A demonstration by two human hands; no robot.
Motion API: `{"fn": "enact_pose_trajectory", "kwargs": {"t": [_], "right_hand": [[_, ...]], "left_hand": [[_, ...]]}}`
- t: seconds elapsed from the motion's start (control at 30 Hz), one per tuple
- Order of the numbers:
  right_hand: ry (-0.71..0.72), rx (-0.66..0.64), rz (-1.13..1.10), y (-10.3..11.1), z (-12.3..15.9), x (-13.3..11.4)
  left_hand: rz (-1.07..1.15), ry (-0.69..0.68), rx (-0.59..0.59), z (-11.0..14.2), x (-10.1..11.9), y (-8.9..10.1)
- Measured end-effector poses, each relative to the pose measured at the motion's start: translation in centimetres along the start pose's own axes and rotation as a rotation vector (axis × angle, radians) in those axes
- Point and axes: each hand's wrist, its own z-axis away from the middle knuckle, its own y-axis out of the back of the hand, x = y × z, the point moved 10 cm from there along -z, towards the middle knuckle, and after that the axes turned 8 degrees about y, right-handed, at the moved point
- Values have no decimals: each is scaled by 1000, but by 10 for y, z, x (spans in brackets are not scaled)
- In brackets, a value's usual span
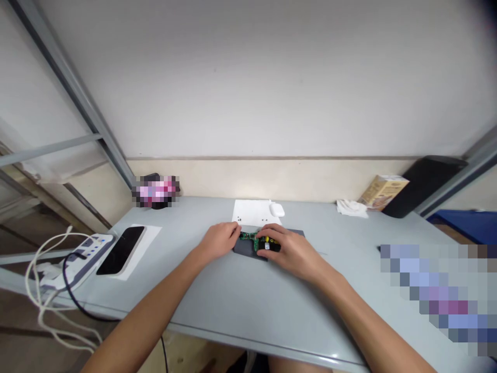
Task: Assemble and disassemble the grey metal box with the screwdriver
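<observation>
2 hands [220,241] [293,251], 1 circuit board [255,241], 1 phone [121,251], 1 power strip [87,259], 2 white sheets [248,208] [150,235], 1 carton [382,192].

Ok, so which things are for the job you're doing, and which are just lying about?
For the job, it seems:
green circuit board, at the left hand and right hand
dark mat under it
maybe the tiny dark bits on the white paper

Just lying about:
phone
power strip
box
crumpled tissue

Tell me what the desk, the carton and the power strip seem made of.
Desk: painted metal or laminate, smooth grey with soft sheen. Carton: likely printed cardboard, by its flat sides and crisp edges. Power strip: probably moulded plastic, with smooth white-and-grey casing.
</observation>
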Motion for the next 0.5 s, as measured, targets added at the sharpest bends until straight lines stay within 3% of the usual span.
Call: {"fn": "enact_pose_trajectory", "kwargs": {"t": [0.2, 0.5], "right_hand": [[31, 96, -22, 10, 0, 0], [9, 32, 12, 0, -2, 3]], "left_hand": [[-14, 11, -8, 1, -1, -1], [-49, 6, -6, 0, -2, -3]]}}
